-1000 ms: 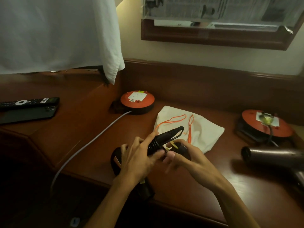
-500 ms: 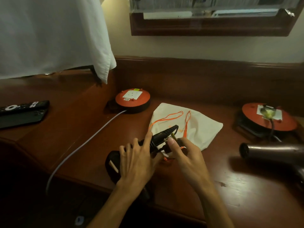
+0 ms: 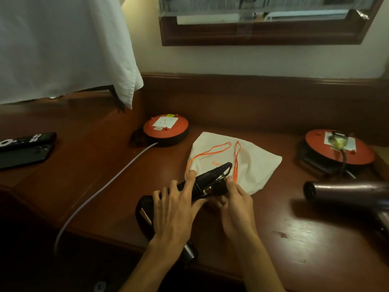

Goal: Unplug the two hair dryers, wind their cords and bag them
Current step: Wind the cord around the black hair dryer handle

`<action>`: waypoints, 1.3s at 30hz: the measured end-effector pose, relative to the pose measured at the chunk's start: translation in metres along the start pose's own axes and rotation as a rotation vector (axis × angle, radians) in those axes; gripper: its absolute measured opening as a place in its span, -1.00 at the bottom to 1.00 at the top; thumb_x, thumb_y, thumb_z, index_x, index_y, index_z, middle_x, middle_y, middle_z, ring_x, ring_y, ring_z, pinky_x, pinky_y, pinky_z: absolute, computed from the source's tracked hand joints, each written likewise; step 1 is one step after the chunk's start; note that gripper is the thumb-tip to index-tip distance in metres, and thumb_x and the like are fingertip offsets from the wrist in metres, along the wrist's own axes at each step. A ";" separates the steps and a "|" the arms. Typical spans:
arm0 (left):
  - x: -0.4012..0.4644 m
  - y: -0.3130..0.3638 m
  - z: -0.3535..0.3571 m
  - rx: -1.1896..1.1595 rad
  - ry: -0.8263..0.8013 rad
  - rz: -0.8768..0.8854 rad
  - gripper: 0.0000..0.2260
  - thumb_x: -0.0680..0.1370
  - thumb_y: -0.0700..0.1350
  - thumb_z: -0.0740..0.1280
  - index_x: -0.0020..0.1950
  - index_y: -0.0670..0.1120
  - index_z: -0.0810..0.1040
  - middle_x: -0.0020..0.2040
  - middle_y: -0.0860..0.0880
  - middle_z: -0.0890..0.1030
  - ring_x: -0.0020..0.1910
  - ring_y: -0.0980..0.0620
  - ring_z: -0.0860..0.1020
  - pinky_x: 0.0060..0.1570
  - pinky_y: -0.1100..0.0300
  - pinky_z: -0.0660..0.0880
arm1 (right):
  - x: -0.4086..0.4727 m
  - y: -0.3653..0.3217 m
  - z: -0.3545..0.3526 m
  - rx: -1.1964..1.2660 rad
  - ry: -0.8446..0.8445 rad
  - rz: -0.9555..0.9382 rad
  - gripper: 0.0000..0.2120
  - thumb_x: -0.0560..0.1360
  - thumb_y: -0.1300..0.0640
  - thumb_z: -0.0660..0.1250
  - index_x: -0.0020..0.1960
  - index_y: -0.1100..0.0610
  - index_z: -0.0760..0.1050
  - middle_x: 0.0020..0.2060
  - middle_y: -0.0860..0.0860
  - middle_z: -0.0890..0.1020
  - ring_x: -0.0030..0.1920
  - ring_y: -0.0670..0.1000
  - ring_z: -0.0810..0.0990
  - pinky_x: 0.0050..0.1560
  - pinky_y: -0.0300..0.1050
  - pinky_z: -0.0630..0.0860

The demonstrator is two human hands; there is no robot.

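Note:
A black hair dryer (image 3: pixel 145 216) lies at the desk's front edge under my left hand (image 3: pixel 174 209), whose fingers press down on its ribbed handle and wound cord (image 3: pixel 212 175). My right hand (image 3: pixel 235 205) grips the dark cord bundle and plug just right of the handle. Behind them lies a white drawstring bag (image 3: pixel 252 163) with orange strings, flat on the desk. A second, brown hair dryer (image 3: pixel 345 194) lies at the right. Its cord runs to a plug (image 3: pixel 336 142) seated in the right orange reel.
An orange extension reel (image 3: pixel 166 129) with a grey cable (image 3: pixel 101 192) stands at the back left, another reel (image 3: pixel 341 150) at the back right. A remote (image 3: pixel 27 139) and a phone (image 3: pixel 23 157) lie far left. A white cloth (image 3: pixel 63 47) hangs over the back left.
The view has shifted a little. My hands stay on the black dryer's handle and cord; my right hand's fingers have shifted around the bundle.

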State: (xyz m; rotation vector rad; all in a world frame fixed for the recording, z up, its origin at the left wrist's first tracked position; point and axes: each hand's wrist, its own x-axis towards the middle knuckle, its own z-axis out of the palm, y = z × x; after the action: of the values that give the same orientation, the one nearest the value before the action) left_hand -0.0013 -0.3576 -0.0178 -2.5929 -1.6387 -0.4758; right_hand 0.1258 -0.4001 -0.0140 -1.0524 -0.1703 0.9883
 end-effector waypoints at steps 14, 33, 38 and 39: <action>-0.002 -0.004 -0.001 -0.097 -0.002 0.038 -0.43 0.59 0.45 -0.15 0.55 0.26 0.01 0.19 -0.01 0.51 0.16 -0.01 0.50 0.21 -0.03 0.35 | 0.003 0.001 -0.010 -0.185 -0.017 -0.133 -0.66 0.70 0.07 0.16 0.04 0.22 0.66 -0.05 0.17 0.74 0.08 0.15 0.71 0.23 0.12 0.57; 0.001 0.000 -0.012 -0.141 -0.089 -0.056 -0.40 0.56 0.40 -0.15 0.57 0.24 -0.05 0.29 -0.02 0.47 0.23 -0.05 0.49 0.28 -0.10 0.29 | 0.001 -0.026 -0.015 -0.089 -0.212 -0.112 -0.74 0.67 0.19 0.17 0.11 0.25 0.62 -0.01 0.13 0.74 0.06 0.05 0.71 0.00 -0.05 0.63; 0.004 0.004 -0.012 -0.169 -0.114 -0.049 -0.45 0.60 0.39 -0.05 0.55 0.23 0.00 0.28 -0.04 0.48 0.22 -0.11 0.51 0.25 -0.14 0.30 | 0.001 -0.024 -0.015 0.002 -0.216 -0.061 -0.69 0.68 0.16 0.14 0.14 0.31 0.60 -0.01 0.15 0.74 0.05 0.08 0.71 0.03 0.03 0.59; 0.006 0.005 -0.012 -0.186 -0.122 -0.045 -0.46 0.60 0.38 -0.03 0.54 0.24 0.02 0.27 -0.04 0.48 0.20 -0.12 0.51 0.24 -0.15 0.30 | 0.001 -0.023 -0.015 0.031 -0.211 -0.050 -0.68 0.69 0.15 0.14 0.17 0.33 0.58 0.00 0.16 0.74 0.07 0.10 0.70 0.02 0.02 0.59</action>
State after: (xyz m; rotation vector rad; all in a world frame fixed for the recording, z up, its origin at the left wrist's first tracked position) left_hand 0.0024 -0.3569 -0.0046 -2.7737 -1.7735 -0.5044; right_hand 0.1488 -0.4121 -0.0042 -0.9103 -0.3518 1.0529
